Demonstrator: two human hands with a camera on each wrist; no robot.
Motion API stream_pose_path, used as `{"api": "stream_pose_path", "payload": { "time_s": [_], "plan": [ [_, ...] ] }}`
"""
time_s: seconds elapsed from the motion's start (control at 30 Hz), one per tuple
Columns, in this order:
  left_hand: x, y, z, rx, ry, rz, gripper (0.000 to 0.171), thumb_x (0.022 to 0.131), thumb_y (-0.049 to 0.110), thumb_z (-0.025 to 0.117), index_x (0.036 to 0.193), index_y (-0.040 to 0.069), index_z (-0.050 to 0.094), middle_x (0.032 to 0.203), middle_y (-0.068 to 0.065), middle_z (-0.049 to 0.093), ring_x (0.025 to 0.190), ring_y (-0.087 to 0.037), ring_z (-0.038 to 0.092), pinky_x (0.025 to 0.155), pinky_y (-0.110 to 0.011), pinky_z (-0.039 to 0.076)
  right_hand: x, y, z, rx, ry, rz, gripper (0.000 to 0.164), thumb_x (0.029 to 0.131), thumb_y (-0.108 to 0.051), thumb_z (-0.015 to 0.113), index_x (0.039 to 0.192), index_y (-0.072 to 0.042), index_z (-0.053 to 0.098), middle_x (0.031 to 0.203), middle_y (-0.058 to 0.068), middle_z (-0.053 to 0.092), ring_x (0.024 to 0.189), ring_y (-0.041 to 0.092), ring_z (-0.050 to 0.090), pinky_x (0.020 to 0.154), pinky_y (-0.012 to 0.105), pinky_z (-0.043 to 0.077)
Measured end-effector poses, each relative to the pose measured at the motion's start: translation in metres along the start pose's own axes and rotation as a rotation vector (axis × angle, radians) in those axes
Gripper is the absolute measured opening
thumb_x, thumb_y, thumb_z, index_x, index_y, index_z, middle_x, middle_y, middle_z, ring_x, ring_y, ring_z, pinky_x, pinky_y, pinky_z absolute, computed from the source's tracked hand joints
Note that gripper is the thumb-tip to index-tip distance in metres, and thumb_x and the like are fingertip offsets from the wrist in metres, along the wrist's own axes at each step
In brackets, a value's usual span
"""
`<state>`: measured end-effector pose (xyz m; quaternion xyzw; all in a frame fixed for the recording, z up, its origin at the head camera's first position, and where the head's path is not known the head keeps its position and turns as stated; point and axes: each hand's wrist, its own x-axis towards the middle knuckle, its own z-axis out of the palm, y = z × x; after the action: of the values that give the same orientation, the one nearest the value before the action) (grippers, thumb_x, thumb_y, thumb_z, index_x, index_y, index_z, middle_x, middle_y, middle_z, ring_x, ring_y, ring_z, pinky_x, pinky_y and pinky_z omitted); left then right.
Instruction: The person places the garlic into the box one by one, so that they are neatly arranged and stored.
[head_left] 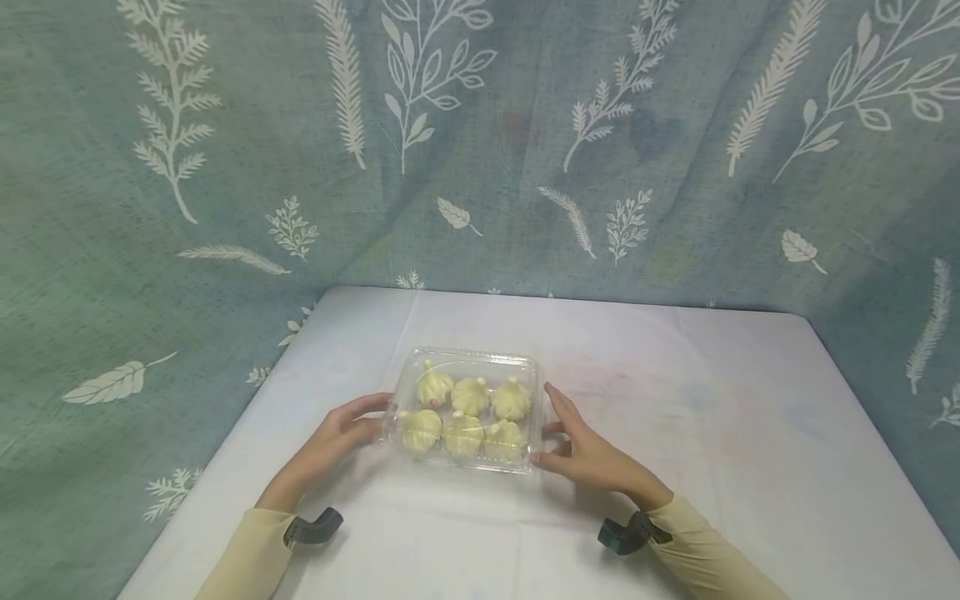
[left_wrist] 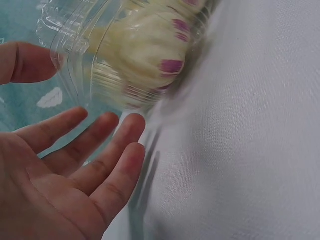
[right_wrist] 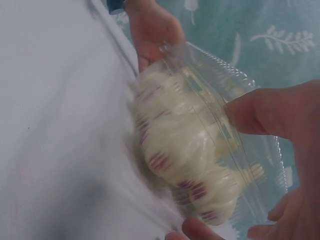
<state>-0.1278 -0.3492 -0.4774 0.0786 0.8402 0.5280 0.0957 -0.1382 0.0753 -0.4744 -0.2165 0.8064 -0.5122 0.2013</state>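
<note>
A clear plastic clamshell container (head_left: 468, 354) with its lid down sits on the white-covered table, holding several pale garlic bulbs (head_left: 470, 396); purple patches show on them in the wrist views. On its left side, my left hand (head_left: 341, 437) has the thumb (left_wrist: 35, 62) at the rim, while the other fingers reach out loosely beside the ribbed wall. At the opposite side my right hand (head_left: 592, 454) lays its thumb (right_wrist: 255, 112) against the container's edge. Its index finger extends along the right side; the remaining fingers bend loosely near the lower corner.
White cloth covers the table (head_left: 750, 417). Behind it and to the left hangs a green curtain (head_left: 480, 208) with white leaf prints. Each wrist wears a dark camera mount, such as the one on the left wrist (head_left: 315, 527).
</note>
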Motion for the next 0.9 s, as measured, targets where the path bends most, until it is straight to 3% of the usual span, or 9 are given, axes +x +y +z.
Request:
{"api": "stream_pose_path", "payload": {
  "time_s": [0.07,0.23,0.33,0.47,0.53,0.6,0.7,0.8,0.9],
  "plan": [
    [-0.002,0.000,0.000,0.010,-0.005,-0.009,0.053,0.104,0.028,0.059,0.154,0.011,0.048,0.158,-0.020,0.048,0.123,-0.011,0.066,0.106,-0.036,0.053,0.000,0.001,0.001,-0.007,0.002,-0.004,0.110,0.094,-0.033,0.075,0.168,-0.019,-0.005,0.174,0.013,0.004,0.133,0.032,0.057,0.099,0.037,0.056],
    [-0.007,0.000,0.002,0.051,-0.038,-0.010,0.057,0.105,0.027,0.057,0.155,0.004,0.044,0.159,-0.025,0.044,0.135,-0.041,0.059,0.115,-0.062,0.049,-0.001,0.001,0.003,-0.026,0.005,-0.022,0.108,0.095,-0.034,0.073,0.168,-0.016,-0.005,0.173,0.013,0.012,0.124,0.025,0.061,0.096,0.037,0.055],
    [-0.010,0.001,0.003,0.076,-0.048,-0.028,0.057,0.103,0.029,0.058,0.152,0.001,0.047,0.156,-0.026,0.048,0.137,-0.046,0.055,0.115,-0.067,0.047,-0.003,0.000,0.003,-0.030,0.001,-0.002,0.104,0.096,-0.036,0.072,0.167,-0.014,0.000,0.170,0.013,0.019,0.114,0.020,0.063,0.090,0.034,0.057],
    [-0.011,0.002,0.002,0.099,-0.073,-0.054,0.054,0.103,0.028,0.057,0.146,-0.003,0.052,0.139,-0.024,0.064,0.124,-0.037,0.067,0.108,-0.053,0.058,-0.003,0.000,0.002,-0.013,-0.034,0.046,0.087,0.097,-0.038,0.070,0.161,-0.006,0.021,0.135,0.019,0.060,0.093,0.020,0.067,0.071,0.032,0.062],
    [-0.011,0.002,0.001,0.090,-0.093,-0.042,0.048,0.104,0.025,0.056,0.140,-0.007,0.056,0.124,-0.023,0.071,0.110,-0.025,0.072,0.099,-0.041,0.063,-0.003,0.000,0.001,0.004,-0.067,0.053,0.072,0.098,-0.037,0.068,0.152,-0.002,0.035,0.111,0.017,0.070,0.084,0.021,0.067,0.062,0.033,0.061],
    [-0.011,0.001,0.000,0.074,-0.109,-0.018,0.041,0.105,0.022,0.054,0.131,-0.009,0.062,0.108,-0.021,0.075,0.094,-0.015,0.073,0.086,-0.030,0.064,-0.003,0.000,0.001,0.003,-0.093,0.051,0.054,0.100,-0.035,0.065,0.139,-0.001,0.051,0.094,0.015,0.073,0.076,0.021,0.067,0.056,0.032,0.060],
    [-0.011,0.001,0.000,0.078,-0.119,0.014,0.033,0.106,0.020,0.053,0.112,-0.006,0.070,0.092,-0.016,0.074,0.080,-0.010,0.068,0.074,-0.024,0.061,-0.002,-0.001,0.001,-0.006,-0.117,0.031,0.034,0.101,-0.033,0.063,0.112,-0.002,0.068,0.084,0.015,0.074,0.068,0.018,0.065,0.051,0.030,0.058],
    [-0.011,0.002,0.001,0.088,-0.122,0.017,0.033,0.106,0.020,0.051,0.102,-0.004,0.073,0.085,-0.012,0.073,0.074,-0.013,0.067,0.071,-0.024,0.059,-0.003,-0.003,0.002,-0.007,-0.125,0.019,0.033,0.101,-0.032,0.062,0.089,-0.003,0.074,0.077,0.016,0.072,0.062,0.015,0.059,0.048,0.027,0.055],
    [-0.011,0.003,0.003,0.075,-0.120,0.001,0.035,0.107,0.021,0.051,0.099,-0.006,0.072,0.084,-0.010,0.073,0.073,-0.013,0.068,0.072,-0.024,0.060,-0.003,-0.003,0.003,0.024,-0.135,0.006,0.038,0.102,-0.030,0.060,0.081,0.000,0.073,0.076,0.018,0.071,0.061,0.014,0.057,0.048,0.025,0.053]
  ]
}}
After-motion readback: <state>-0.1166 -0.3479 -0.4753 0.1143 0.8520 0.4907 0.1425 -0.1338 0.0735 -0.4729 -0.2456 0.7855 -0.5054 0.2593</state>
